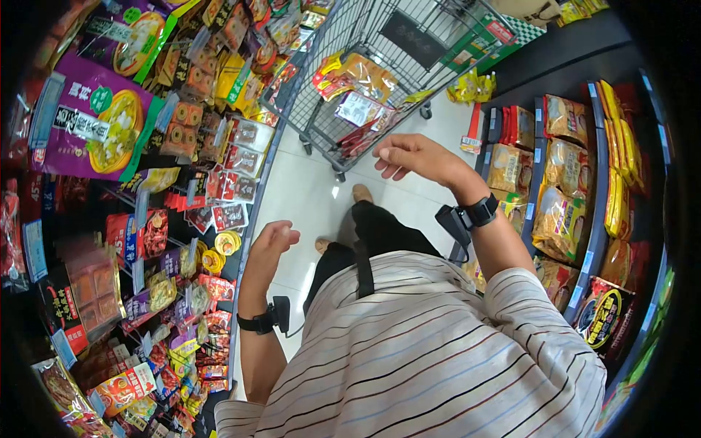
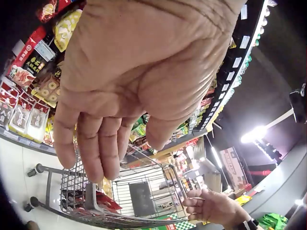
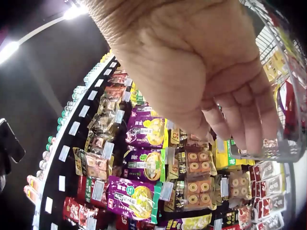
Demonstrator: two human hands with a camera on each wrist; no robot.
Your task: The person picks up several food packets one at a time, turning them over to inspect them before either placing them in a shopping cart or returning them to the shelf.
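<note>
My left hand (image 1: 274, 244) hangs in the air beside the left shelf, fingers loosely bent and holding nothing. In the left wrist view its palm and relaxed fingers fill the upper middle. My right hand (image 1: 416, 158) is raised in front of the body, near the lower end of a wire shopping cart (image 1: 307, 109), and its fingers hang loosely with nothing in them. Inside the cart lie a yellow-and-red food bag (image 1: 365, 77), a white printed packet (image 1: 363, 109) and some red packets (image 1: 358, 139). Purple seasoning bags (image 1: 95, 120) hang at the upper left of the head view.
The left rack carries many hanging packets, among them flat red-and-white packs (image 1: 244, 160) and round yellow-lidded items (image 1: 227, 242). On the right, a shelf holds bagged noodles (image 1: 562, 219) and yellow packs (image 1: 617, 182). Pale floor tiles (image 1: 288, 179) run between.
</note>
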